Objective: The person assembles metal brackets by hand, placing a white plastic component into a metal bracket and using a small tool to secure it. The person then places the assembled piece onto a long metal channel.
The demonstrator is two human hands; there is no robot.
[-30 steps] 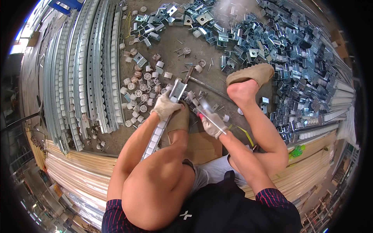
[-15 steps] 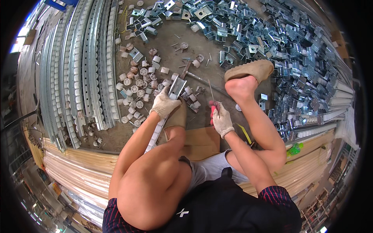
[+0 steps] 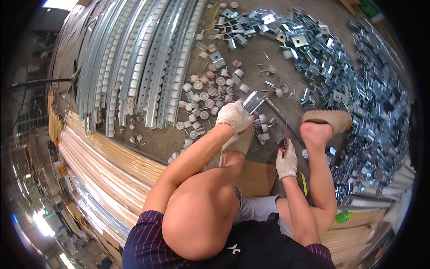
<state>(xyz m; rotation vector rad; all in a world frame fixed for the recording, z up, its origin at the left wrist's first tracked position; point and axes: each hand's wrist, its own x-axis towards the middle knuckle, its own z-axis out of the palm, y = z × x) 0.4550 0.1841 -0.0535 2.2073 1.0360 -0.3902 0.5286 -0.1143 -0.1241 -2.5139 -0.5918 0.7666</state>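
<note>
The left hand (image 3: 235, 118), in a white glove, is curled around a shiny metal rail (image 3: 254, 103), whose end pokes out at two o'clock. At four o'clock from it, the gloved right hand (image 3: 287, 160) is closed around a thin tool (image 3: 284, 144) with a red handle, pointing to twelve. Little white wheels (image 3: 204, 96) lie at ten o'clock from the left hand.

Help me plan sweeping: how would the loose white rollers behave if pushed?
Loose white rollers would probably roll where they rest on round rims. Those with spoked faces up may slide instead. Gaps between spokes suggest they're light for their size.
</note>
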